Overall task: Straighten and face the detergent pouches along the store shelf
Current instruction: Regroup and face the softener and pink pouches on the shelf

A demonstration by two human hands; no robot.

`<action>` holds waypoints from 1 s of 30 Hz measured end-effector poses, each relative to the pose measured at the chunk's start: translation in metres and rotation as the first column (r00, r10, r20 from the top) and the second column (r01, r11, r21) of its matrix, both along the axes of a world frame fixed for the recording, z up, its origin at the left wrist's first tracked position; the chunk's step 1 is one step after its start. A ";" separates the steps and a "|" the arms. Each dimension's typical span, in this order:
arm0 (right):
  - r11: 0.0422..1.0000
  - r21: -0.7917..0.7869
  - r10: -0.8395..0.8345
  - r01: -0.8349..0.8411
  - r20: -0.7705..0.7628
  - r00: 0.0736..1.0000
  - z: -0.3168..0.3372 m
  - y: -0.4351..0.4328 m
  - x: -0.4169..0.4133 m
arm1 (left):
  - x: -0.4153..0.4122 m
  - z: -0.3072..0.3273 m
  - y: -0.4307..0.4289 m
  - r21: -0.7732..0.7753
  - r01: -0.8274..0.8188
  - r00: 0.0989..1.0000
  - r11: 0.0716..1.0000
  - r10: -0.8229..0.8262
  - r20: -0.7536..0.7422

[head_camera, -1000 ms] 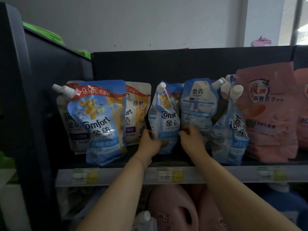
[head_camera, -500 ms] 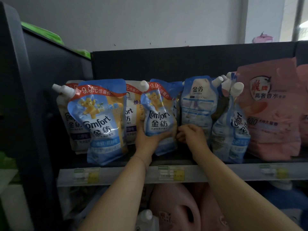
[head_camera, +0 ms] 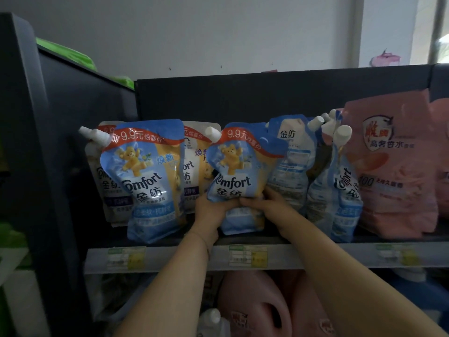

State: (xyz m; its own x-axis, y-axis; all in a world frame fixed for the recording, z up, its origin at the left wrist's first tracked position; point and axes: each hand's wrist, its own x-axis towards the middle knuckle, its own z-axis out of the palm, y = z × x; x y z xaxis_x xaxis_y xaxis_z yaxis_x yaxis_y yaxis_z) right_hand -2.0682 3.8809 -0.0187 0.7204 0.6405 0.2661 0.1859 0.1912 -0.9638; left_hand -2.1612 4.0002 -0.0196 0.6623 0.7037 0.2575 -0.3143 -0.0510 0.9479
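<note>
My left hand (head_camera: 213, 211) and right hand (head_camera: 273, 205) grip the middle blue plastic pouch (head_camera: 239, 171), front-out; reversed blue pouch (head_camera: 292, 164) and sideways blue pouch (head_camera: 340, 190) not yet faced.

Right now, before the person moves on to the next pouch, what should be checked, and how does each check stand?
1. Grip: the left hand and right hand both hold the centre pouch low down: ok.
2. The centre pouch shows its front label: ok.
3. Its base is settled on the shelf: cannot tell.
4. The neighbour pouch faces out: not ok, it shows its back.
5. The sideways pouch faces out: not ok, it is turned side-on.
6. The left pouch faces out: ok.
</note>
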 end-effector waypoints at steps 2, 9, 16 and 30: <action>1.000 0.020 0.005 -0.005 0.001 1.000 0.000 -0.002 -0.002 | -0.001 0.000 -0.002 0.011 0.005 1.000 1.000 -0.005 0.012; 1.000 0.006 0.002 -0.002 0.046 0.999 0.004 -0.002 -0.005 | -0.002 -0.003 -0.007 0.235 -0.320 0.944 0.918 0.330 -0.005; 0.932 0.059 -0.360 0.359 0.281 0.890 -0.001 -0.002 -0.017 | -0.010 0.000 -0.022 0.326 -0.434 0.895 0.840 0.444 0.047; 0.828 -0.340 0.037 0.445 0.826 0.562 -0.005 -0.001 -0.037 | -0.005 0.001 -0.018 0.498 -0.192 0.939 0.846 0.306 -0.159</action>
State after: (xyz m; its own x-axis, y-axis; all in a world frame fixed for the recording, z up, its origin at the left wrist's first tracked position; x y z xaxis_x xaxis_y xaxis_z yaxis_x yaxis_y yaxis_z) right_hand -2.1056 3.8794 -0.0235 0.5045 0.7058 0.4973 0.8615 -0.3734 -0.3440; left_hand -2.1665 3.9820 -0.0189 0.5606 0.6854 0.4647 -0.0138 -0.5533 0.8329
